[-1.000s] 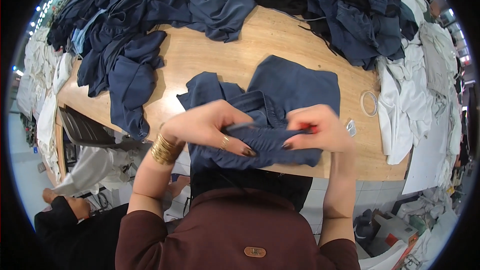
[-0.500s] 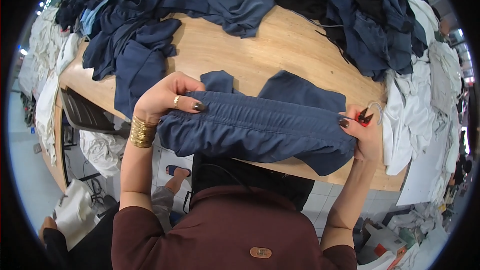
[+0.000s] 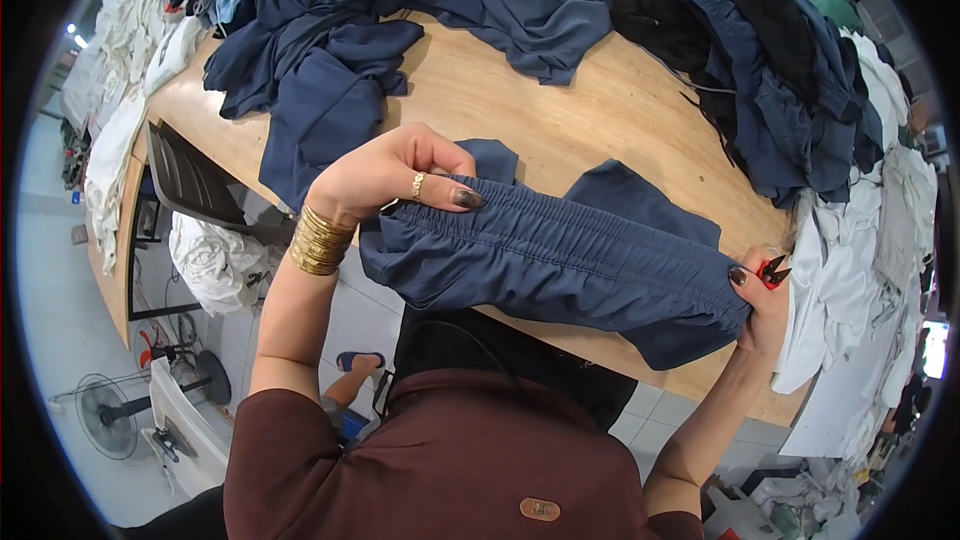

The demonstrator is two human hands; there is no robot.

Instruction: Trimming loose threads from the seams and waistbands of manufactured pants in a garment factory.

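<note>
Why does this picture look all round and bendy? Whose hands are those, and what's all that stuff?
There's no robot here, just a person using two bare hands. A camera on the person's head looks down, so you see nearly what they see. Its very wide lens makes straight edges look bendy.

The left hand, with gold bracelets at its wrist, holds one end of a gathered band on a dark blue garment. The right hand holds the other end, and also a small red and black pointed tool.

On the wooden table lie a heap of mostly dark blue clothes on the far left and a blue and black heap on the far right. White cloth hangs along the right side.
</note>
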